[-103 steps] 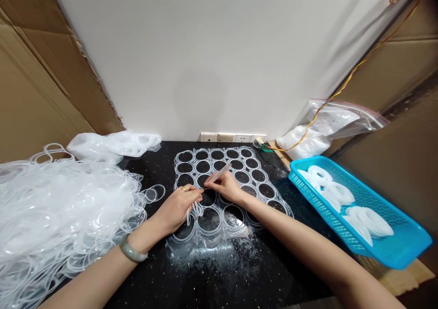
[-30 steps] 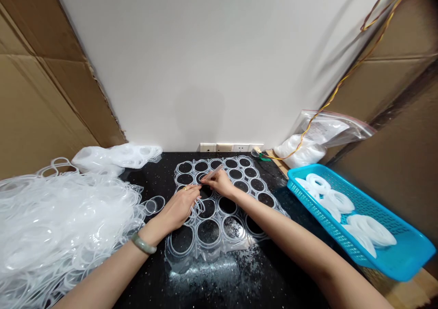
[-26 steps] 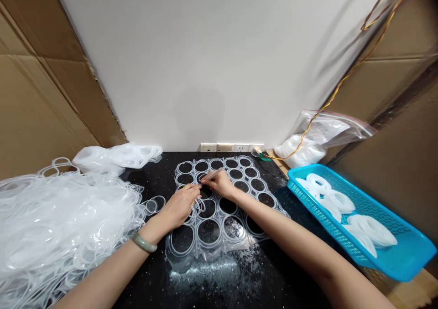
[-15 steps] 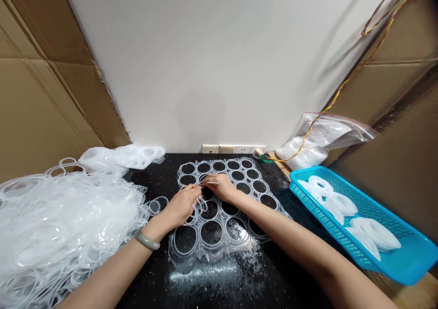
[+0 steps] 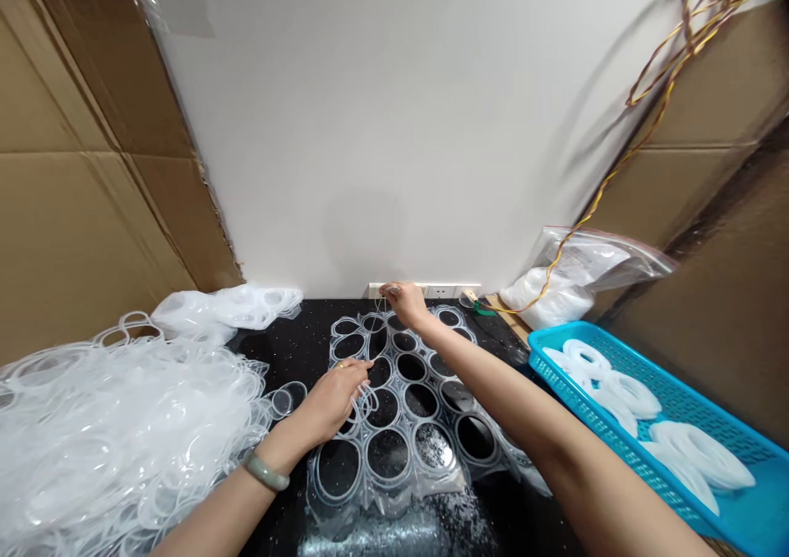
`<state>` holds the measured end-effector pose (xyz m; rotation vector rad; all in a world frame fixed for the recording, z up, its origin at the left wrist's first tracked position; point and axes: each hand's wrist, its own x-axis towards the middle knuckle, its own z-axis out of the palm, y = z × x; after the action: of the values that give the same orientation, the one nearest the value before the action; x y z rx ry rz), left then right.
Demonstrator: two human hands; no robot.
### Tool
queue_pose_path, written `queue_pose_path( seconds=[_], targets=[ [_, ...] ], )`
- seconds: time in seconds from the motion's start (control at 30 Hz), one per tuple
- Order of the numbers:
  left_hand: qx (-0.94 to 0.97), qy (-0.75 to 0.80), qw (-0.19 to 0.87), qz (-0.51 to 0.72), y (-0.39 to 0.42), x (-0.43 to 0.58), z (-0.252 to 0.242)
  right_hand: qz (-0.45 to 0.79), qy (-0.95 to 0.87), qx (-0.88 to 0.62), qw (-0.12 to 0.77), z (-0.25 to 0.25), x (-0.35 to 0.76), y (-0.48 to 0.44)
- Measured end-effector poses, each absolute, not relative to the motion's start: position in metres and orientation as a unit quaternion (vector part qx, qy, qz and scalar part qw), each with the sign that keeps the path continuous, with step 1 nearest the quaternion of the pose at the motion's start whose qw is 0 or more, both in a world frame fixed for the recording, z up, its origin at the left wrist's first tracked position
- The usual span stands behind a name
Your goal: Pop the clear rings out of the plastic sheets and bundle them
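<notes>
A translucent sheet [image 5: 408, 430] punched with rows of round holes lies on the black counter [image 5: 289, 339]. My left hand [image 5: 333, 394] rests on the sheet's left side, with its fingers curled over a few thin loose rings [image 5: 362, 399]. A green bangle [image 5: 265, 471] is on that wrist. My right hand [image 5: 403, 301] is raised over the sheet's far edge, near the wall. Its fingers are pinched on a thin clear strip [image 5: 380, 297] that stretches up from the sheet. The sheet's far rows are lifted and pulled out of shape.
A big heap of clear ring offcuts [image 5: 92, 425] fills the left. Two small clear discs [image 5: 288, 398] lie beside it. A blue basket [image 5: 761, 491] with white rings [image 5: 616, 393] stands at right. Behind it are a zip bag [image 5: 579, 269], a yellow wire [image 5: 616, 163] and wall sockets [image 5: 447, 291]. Cardboard stands on both sides.
My right hand has moved from the sheet's middle up and away to its far edge, drawing a thin strip with it and lifting the far rows. The left hand stays on the sheet.
</notes>
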<state>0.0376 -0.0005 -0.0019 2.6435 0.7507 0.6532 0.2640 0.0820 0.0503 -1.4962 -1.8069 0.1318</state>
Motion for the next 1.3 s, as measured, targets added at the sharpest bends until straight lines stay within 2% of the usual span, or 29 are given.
queue_pose_path(
  seconds=[0.13,0.23,0.33,0.43,0.53,0.63,0.7,0.87,1.1,1.23,1.3],
  targets=[
    [0.923,0.262,0.157,0.236,0.0,0.037,-0.004,-0.034,-0.619,-0.638,0.456,0.072,0.279,0.098],
    [0.921,0.259,0.168,0.238,0.001,0.036,-0.006,-0.014,-0.545,-0.66,0.517,0.081,0.29,0.096],
    [0.914,0.266,0.179,0.249,0.002,0.035,-0.005,0.082,-0.547,-0.637,0.537,0.08,0.293,0.079],
    [0.905,0.26,0.177,0.285,0.001,0.035,0.004,0.228,-0.546,-0.605,0.533,0.074,0.289,0.047],
    [0.889,0.272,0.134,0.342,-0.004,0.036,0.023,0.354,-0.519,-0.545,0.555,0.073,0.286,0.011],
    [0.869,0.297,0.115,0.379,-0.009,0.04,0.044,0.425,-0.497,-0.502,0.566,0.081,0.288,-0.021],
    [0.851,0.305,0.152,0.401,-0.012,0.045,0.056,0.454,-0.493,-0.481,0.566,0.089,0.291,-0.039],
    [0.784,0.297,0.32,0.442,-0.024,0.064,0.073,0.528,-0.486,-0.425,0.552,0.103,0.294,-0.073],
    [0.84,0.246,0.38,0.3,-0.032,0.087,0.084,0.604,-0.43,-0.374,0.557,0.099,0.296,-0.094],
    [0.828,0.232,0.405,0.312,-0.033,0.099,0.085,0.617,-0.401,-0.356,0.576,0.09,0.302,-0.099],
    [0.801,0.226,0.464,0.302,-0.037,0.103,0.086,0.606,-0.386,-0.354,0.599,0.086,0.307,-0.101]
  ],
)
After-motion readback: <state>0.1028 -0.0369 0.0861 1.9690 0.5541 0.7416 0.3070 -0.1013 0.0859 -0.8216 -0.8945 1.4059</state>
